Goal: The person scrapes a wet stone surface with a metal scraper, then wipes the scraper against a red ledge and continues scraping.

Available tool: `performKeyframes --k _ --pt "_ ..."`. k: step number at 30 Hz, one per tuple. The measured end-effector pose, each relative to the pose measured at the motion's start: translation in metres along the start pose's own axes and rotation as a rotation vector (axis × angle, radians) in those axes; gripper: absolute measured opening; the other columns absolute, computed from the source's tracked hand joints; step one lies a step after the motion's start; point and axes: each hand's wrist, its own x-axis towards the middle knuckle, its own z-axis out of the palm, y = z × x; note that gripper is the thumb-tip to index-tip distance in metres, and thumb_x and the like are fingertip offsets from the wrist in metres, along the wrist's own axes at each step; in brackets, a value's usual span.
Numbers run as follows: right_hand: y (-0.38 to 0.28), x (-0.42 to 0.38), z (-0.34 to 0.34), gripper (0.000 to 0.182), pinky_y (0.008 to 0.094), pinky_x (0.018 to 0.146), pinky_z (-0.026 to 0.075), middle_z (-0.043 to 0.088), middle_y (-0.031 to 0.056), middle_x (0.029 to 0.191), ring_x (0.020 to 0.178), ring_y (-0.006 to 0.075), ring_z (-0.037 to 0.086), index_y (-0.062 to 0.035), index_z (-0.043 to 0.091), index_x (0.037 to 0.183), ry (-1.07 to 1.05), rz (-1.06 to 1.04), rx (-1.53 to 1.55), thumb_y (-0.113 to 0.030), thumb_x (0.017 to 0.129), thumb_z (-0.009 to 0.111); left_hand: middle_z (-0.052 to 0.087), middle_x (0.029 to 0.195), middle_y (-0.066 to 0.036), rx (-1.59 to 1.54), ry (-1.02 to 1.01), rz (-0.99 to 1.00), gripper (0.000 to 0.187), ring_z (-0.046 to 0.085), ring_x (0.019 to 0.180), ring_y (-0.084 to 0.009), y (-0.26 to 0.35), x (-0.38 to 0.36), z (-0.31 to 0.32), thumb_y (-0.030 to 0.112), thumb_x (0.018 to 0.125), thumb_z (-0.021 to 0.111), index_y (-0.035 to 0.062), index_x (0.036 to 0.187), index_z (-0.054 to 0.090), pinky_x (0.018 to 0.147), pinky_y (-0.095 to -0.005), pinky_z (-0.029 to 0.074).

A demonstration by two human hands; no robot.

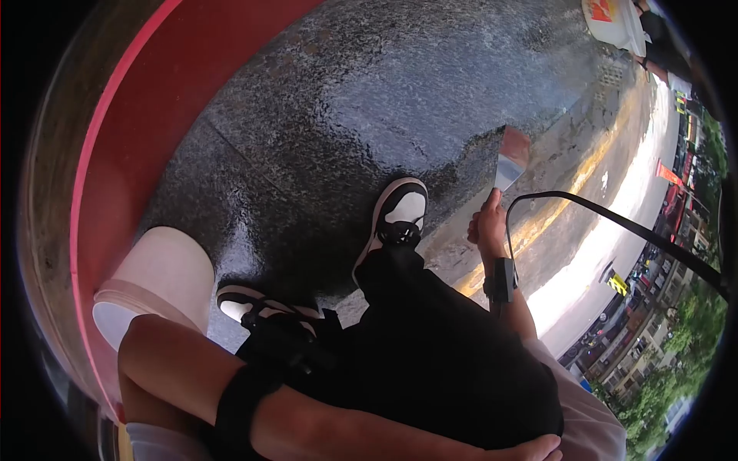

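Note:
My right hand point(490, 224) is closed around the handle of a scraper point(513, 157), whose wide metal blade points away from me over the wet paving point(384, 92). A black device is strapped to that wrist, and a black cable runs past it. My left forearm, with a black band on it, crosses low in the view. At the bottom edge, my left hand point(530, 448) rests against the black clothing point(461, 361) over my leg, its fingers partly cut off, with no object seen in it.
A white bucket point(165, 269) stands at the left, beside a red surface point(146, 107) with a pink edge. My two black-and-white shoes point(403, 211) are on the ground. Another bucket point(615, 23) and part of a person are at the upper right. Street and trees lie beyond.

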Motion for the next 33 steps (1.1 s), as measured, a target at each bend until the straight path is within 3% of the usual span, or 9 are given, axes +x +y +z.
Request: performKeyframes --k 2,3,16,20,22,24,25,28,33 --pt "0.0 0.001 -0.005 0.059 0.0299 0.032 0.035 0.042 0.0033 0.051 0.037 0.0171 0.045 -0.0077 0.048 0.092 0.025 -0.063 -0.136 -0.065 0.093 0.033 0.055 0.125 -0.01 1.832 -0.038 0.37 0.051 0.05 0.119 -0.0092 0.006 -0.012 -0.001 0.03 0.102 0.033 -0.0118 0.131 0.042 0.108 -0.0167 0.033" --pt "-0.003 -0.006 0.0 0.062 0.0312 0.031 0.035 0.043 0.0049 0.05 0.035 0.0171 0.044 -0.0039 0.047 0.075 0.094 -0.112 -0.188 -0.061 0.095 0.034 0.056 0.125 -0.01 2.075 -0.143 0.429 0.051 0.05 0.119 -0.0092 0.008 -0.014 -0.006 0.03 0.102 0.033 -0.0117 0.131 0.042 0.108 -0.0167 0.033" --pt "0.013 0.02 -0.023 0.058 0.0317 0.032 0.039 0.047 0.0103 0.048 0.036 0.0205 0.051 -0.0043 0.053 0.088 0.158 -0.244 -0.398 -0.059 0.095 0.037 0.057 0.123 -0.009 2.075 -0.241 0.59 0.049 0.052 0.116 -0.0086 0.009 -0.016 -0.007 0.03 0.102 0.035 -0.0101 0.129 0.044 0.107 -0.0171 0.034" --pt "0.022 0.04 -0.042 0.055 0.0439 0.062 0.05 0.063 0.0204 0.07 0.069 0.041 0.063 -0.006 0.062 0.104 0.271 -0.568 -0.675 -0.055 0.096 0.038 0.058 0.122 -0.009 2.079 -0.248 0.597 0.049 0.052 0.115 -0.0084 0.008 -0.016 -0.007 0.03 0.102 0.035 -0.0097 0.129 0.044 0.106 -0.0173 0.034" --pt "0.019 0.044 -0.047 0.054 0.0471 0.078 0.047 0.065 0.0242 0.084 0.087 0.047 0.059 -0.0059 0.063 0.108 0.244 -0.421 -0.719 -0.052 0.097 0.038 0.058 0.122 -0.009 2.076 -0.246 0.598 0.049 0.052 0.115 -0.0083 0.007 -0.016 -0.007 0.03 0.102 0.035 -0.0095 0.129 0.044 0.106 -0.0173 0.034" --pt "0.028 0.062 -0.054 0.051 0.0309 0.033 0.035 0.044 0.0043 0.048 0.035 0.0172 0.048 -0.0052 0.057 0.091 0.218 -0.689 -0.642 -0.053 0.097 0.04 0.058 0.122 -0.009 2.077 -0.249 0.601 0.048 0.052 0.115 -0.0082 0.006 -0.015 -0.006 0.03 0.102 0.036 -0.0092 0.129 0.045 0.106 -0.0174 0.035" --pt "-0.015 0.0 -0.036 0.055 0.0304 0.032 0.033 0.041 0.0023 0.048 0.036 0.0158 0.045 -0.0066 0.051 0.078 0.109 -0.31 -0.46 -0.056 0.096 0.038 0.059 0.122 -0.008 2.077 -0.249 0.601 0.048 0.052 0.115 -0.0082 0.007 -0.015 -0.007 0.03 0.102 0.036 -0.0091 0.129 0.045 0.106 -0.0174 0.035" --pt "-0.016 0.005 -0.035 0.056 0.0291 0.033 0.03 0.037 -0.0007 0.049 0.037 0.0139 0.042 -0.0125 0.042 0.067 -0.105 -0.029 -0.061 -0.061 0.095 0.036 0.059 0.121 -0.008 2.076 -0.248 0.606 0.048 0.053 0.114 -0.008 0.005 -0.014 -0.006 0.03 0.102 0.036 -0.0088 0.128 0.045 0.106 -0.0175 0.035" --pt "-0.032 0.019 -0.019 0.059 0.0278 0.033 0.028 0.036 -0.0009 0.05 0.038 0.0144 0.041 -0.0179 0.034 0.062 -0.164 0.005 0.044 -0.069 0.091 0.033 0.06 0.12 -0.008 2.085 -0.276 0.625 0.047 0.053 0.113 -0.0078 0.006 -0.016 -0.007 0.03 0.102 0.037 -0.0082 0.128 0.046 0.105 -0.0177 0.035"
